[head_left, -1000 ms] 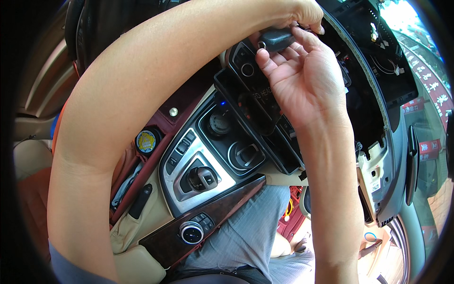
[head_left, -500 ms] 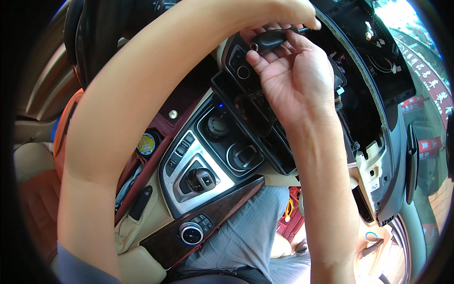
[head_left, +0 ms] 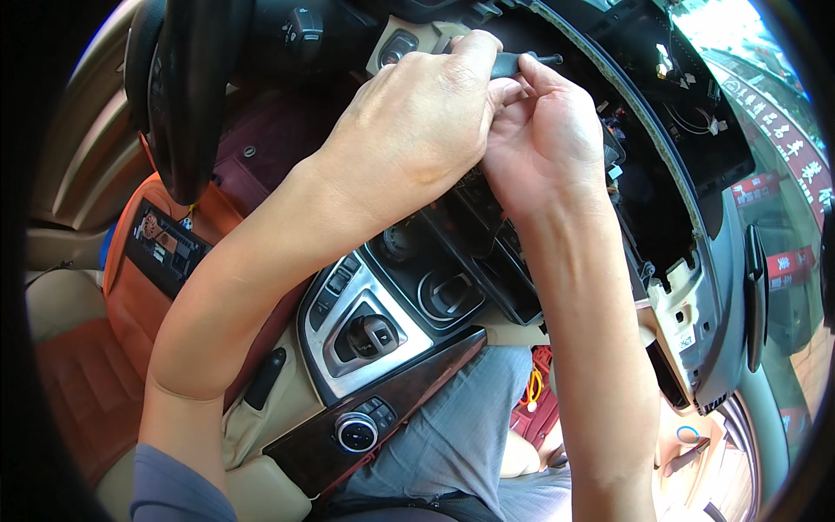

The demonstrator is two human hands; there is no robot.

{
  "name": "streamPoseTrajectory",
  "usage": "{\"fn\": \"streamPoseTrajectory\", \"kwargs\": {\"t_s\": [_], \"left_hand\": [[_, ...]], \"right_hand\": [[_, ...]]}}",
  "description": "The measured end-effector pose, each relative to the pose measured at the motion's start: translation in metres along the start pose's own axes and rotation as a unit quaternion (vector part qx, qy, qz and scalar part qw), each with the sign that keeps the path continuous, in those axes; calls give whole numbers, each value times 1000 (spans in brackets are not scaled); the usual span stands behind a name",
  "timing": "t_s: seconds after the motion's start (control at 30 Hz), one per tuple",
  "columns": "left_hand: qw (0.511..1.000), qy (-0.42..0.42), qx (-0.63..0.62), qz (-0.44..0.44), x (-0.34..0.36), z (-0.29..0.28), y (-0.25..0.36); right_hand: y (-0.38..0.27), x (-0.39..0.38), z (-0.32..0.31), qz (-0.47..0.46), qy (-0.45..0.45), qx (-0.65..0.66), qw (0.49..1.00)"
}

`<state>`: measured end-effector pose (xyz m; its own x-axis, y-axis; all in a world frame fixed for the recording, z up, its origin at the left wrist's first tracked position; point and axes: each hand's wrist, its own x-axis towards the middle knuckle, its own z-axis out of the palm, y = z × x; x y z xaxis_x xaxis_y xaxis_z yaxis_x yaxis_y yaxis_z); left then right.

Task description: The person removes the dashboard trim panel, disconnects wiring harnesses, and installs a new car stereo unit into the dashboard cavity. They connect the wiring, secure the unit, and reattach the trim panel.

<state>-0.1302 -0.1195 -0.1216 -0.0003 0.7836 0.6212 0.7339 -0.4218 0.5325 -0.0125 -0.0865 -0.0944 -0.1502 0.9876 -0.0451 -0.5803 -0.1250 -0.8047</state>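
Observation:
My left hand point(head_left: 422, 122), back upward, is curled at the left end of a dark grey handled tool point(head_left: 506, 66) with a thin tip pointing right. The hand hides that end of the tool. My right hand point(head_left: 548, 152), palm up, has its thumb and bent fingers on the same tool, just right of my left hand. Both are raised over the centre console, beside a beige trim piece with a button point(head_left: 389, 48) and the opened dashboard cavity point(head_left: 652, 204), where loose connectors and wires show.
The steering wheel point(head_left: 178, 104) is at upper left, above an orange seat point(head_left: 74, 374) and a black panel with parts point(head_left: 170, 248). The gear selector point(head_left: 374, 335) and control knob point(head_left: 357, 431) lie below my hands. Yellow cable point(head_left: 533, 387) shows in the footwell; windscreen at right.
My left hand has come down and left from the top edge to beside my right hand. My right hand has shifted slightly left, still on the tool. More of the steering wheel shows.

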Motion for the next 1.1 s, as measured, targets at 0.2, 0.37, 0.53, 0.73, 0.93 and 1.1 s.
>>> {"fn": "streamPoseTrajectory", "kwargs": {"t_s": [0.2, 0.37, 0.53, 0.73, 0.93, 1.1], "left_hand": [[983, 105, 65, 136, 4, 10, -16], [970, 138, 78, 186, 12, 9, -24], [970, 109, 52, 209, 17, -5, -20], [975, 92, -25, 202, 21, -3, -8], [895, -47, -419, -144, 30, -3, 1], [997, 7, -25, 78, 39, -8, -3]], "right_hand": [[-9, 10, -1, 11, -12, 18, 1000], [-14, 23, 1, 1, -62, 29, 998], [-9, 35, 5, -26, -37, 78, 996], [-21, 55, 16, 14, 26, 191, 981], [-19, 56, 13, 1, 23, 178, 984], [-11, 69, 9, -15, 9, 217, 976]]}}
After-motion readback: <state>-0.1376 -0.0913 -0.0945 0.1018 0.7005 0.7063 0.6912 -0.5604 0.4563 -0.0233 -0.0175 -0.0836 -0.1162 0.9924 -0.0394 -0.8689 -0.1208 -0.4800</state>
